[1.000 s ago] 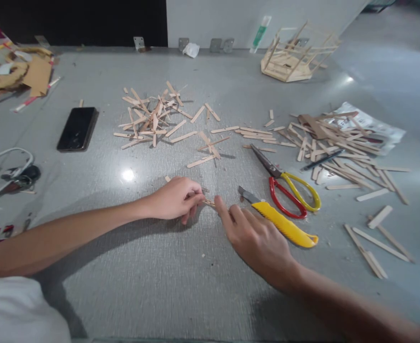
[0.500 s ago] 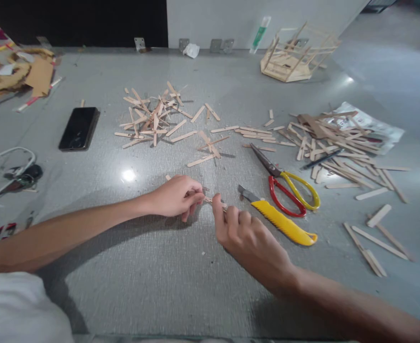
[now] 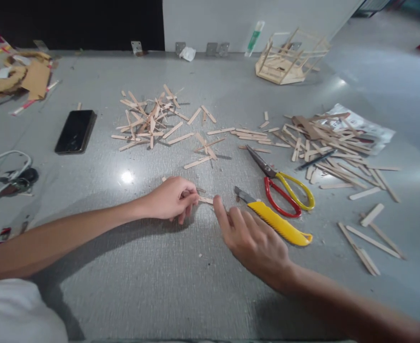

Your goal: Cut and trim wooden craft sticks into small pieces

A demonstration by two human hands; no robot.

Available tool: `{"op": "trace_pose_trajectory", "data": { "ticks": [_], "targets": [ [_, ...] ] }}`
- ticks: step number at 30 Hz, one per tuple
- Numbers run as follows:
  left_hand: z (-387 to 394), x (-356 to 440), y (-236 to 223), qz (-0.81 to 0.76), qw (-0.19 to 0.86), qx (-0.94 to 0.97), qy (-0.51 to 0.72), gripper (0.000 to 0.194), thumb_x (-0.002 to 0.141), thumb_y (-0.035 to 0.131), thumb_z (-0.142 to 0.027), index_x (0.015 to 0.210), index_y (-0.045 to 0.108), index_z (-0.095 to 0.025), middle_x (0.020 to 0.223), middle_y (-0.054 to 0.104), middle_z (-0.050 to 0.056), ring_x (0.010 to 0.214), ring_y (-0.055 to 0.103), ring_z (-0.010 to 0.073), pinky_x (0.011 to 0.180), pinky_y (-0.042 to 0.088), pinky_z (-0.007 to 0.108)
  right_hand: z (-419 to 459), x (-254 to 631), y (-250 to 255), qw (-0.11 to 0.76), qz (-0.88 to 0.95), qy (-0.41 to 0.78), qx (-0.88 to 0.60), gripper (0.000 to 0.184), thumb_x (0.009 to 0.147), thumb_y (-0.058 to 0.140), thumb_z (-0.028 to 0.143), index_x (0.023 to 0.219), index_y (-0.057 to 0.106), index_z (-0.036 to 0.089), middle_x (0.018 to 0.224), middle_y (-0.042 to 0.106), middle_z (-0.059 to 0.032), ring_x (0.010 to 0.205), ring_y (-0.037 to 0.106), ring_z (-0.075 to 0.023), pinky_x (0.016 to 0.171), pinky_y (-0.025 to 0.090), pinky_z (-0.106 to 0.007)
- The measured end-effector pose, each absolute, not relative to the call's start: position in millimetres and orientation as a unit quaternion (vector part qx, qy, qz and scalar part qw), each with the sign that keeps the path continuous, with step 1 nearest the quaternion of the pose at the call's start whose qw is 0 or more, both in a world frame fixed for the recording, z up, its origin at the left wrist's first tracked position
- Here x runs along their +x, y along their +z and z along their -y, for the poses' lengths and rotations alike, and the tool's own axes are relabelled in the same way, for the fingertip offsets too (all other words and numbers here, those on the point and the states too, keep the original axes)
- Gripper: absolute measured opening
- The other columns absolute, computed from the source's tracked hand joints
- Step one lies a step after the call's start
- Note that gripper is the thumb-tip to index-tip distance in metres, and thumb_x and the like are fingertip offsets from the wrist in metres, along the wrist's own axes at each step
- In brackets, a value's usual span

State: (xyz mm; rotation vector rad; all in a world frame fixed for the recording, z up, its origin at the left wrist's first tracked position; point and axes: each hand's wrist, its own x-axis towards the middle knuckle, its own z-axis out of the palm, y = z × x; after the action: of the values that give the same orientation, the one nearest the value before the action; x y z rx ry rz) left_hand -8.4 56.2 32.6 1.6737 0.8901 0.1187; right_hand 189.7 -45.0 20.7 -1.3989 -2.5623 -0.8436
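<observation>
My left hand (image 3: 176,200) is closed, pinching a thin wooden craft stick (image 3: 206,200) between thumb and fingertips. The stick points right, low over the grey table. At its right end is my right hand (image 3: 249,236), palm down. Its thumb stretches to the stick's tip, appearing to touch it, and the other fingers are loosely apart; their undersides are hidden. Just beyond the right hand lie a yellow-handled folding saw or knife (image 3: 279,223) and scissors (image 3: 284,188) with red and yellow handles. Another stick's end (image 3: 164,179) shows behind the left hand.
Craft sticks lie in a loose heap (image 3: 152,116) and in a larger pile (image 3: 338,152) by a plastic wrapper. A stick-built frame (image 3: 284,69) and a glue tube (image 3: 255,39) stand at the back. A phone (image 3: 76,132), cables (image 3: 16,174) and cardboard scraps (image 3: 36,78) are leftward.
My right hand's fingers have loosened and drawn slightly away from the left hand, so more of the stick shows between them. The left hand keeps its pinch. The view has shifted slightly.
</observation>
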Motion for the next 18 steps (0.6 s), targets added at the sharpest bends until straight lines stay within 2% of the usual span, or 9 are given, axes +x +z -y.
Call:
{"op": "trace_pose_trajectory", "data": {
  "ticks": [7, 18],
  "targets": [
    [-57.3, -8.4, 35.1, -0.375, 0.579, 0.723, 0.047, 0.033, 0.099, 0.051, -0.032, 0.071, 0.055, -0.014, 0.060, 0.064, 0.002, 0.043, 0.063, 0.0109, 0.034, 0.042, 0.015, 39.9, 192.5, 17.0, 0.028, 0.838, -0.300, -0.455, 0.037, 0.089, 0.047, -0.001, 0.117, 0.069, 0.011, 0.062, 0.055, 0.0014, 0.053, 0.048, -0.0118, 0.053, 0.032, -0.028],
    [-58.4, -7.0, 34.8, -0.376, 0.592, 0.712, 0.041, 0.032, 0.098, 0.051, -0.027, 0.068, 0.054, -0.015, 0.058, 0.064, 0.001, 0.043, 0.063, 0.0121, 0.031, 0.042, 0.015, 38.0, 190.9, 16.7, 0.032, 0.847, -0.293, -0.443, 0.037, 0.092, 0.044, 0.001, 0.117, 0.069, 0.011, 0.063, 0.055, 0.0018, 0.053, 0.053, -0.0117, 0.055, 0.032, -0.029]
  ]
}}
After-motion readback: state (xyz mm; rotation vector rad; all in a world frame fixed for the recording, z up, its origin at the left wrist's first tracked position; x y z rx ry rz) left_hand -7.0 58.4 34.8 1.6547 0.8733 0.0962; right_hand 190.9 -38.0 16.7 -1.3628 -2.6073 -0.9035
